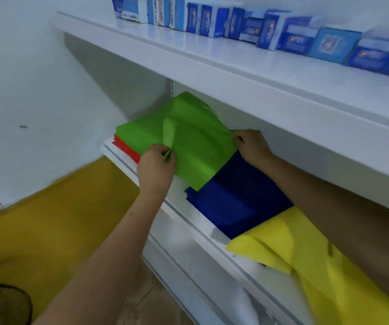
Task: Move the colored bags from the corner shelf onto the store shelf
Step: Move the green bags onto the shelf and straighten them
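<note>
**Putting the green bag down**

From my head camera: my left hand (157, 164) pinches the green bag (184, 139) at its front edge. My right hand (247, 143) pinches its right side, so it lies flat on the store shelf (188, 216). It is thin, bright and creased, over red bags (125, 147), beside the blue bag (238, 198).

I see a white shelf (184, 213) carrying red bags (126, 148), a blue bag (240, 202) and a yellow bag (282, 245); blue boxes (282, 34) line the top shelf (188, 52).
</note>
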A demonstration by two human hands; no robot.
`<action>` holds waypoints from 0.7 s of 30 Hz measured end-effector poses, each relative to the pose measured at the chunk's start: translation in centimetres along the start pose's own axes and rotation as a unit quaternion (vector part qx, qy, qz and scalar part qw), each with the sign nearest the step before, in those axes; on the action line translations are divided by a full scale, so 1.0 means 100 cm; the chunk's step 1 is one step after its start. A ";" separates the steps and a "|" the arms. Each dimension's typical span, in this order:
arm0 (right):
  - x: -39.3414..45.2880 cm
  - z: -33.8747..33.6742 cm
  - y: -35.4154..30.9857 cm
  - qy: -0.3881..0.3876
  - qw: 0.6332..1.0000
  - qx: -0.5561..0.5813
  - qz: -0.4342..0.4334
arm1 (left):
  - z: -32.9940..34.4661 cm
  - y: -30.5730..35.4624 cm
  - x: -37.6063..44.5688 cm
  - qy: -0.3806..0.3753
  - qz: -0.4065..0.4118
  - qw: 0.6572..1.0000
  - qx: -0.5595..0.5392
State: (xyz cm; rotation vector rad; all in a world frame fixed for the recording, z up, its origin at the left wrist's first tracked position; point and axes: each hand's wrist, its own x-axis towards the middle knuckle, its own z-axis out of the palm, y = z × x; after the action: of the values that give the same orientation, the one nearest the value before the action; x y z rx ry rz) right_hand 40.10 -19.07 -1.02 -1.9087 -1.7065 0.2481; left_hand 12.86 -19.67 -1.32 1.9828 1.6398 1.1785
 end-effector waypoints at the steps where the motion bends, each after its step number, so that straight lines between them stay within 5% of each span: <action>1: -0.014 -0.010 0.006 0.005 1.000 0.005 0.002 | -0.003 0.013 -0.014 0.006 0.000 1.000 -0.008; 12: -0.244 -0.158 0.135 0.115 0.987 0.017 0.115 | 0.035 0.185 -0.231 -0.046 0.103 0.986 -0.124; 21: -0.459 -0.276 0.236 0.319 0.900 0.059 0.291 | 0.099 0.313 -0.393 -0.195 0.208 0.943 -0.174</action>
State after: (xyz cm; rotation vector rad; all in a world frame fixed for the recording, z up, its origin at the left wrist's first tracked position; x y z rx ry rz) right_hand 65.94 -71.63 -0.81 -2.0549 -0.6638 -0.0603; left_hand 40.77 -62.55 -1.30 2.1967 0.7829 1.0258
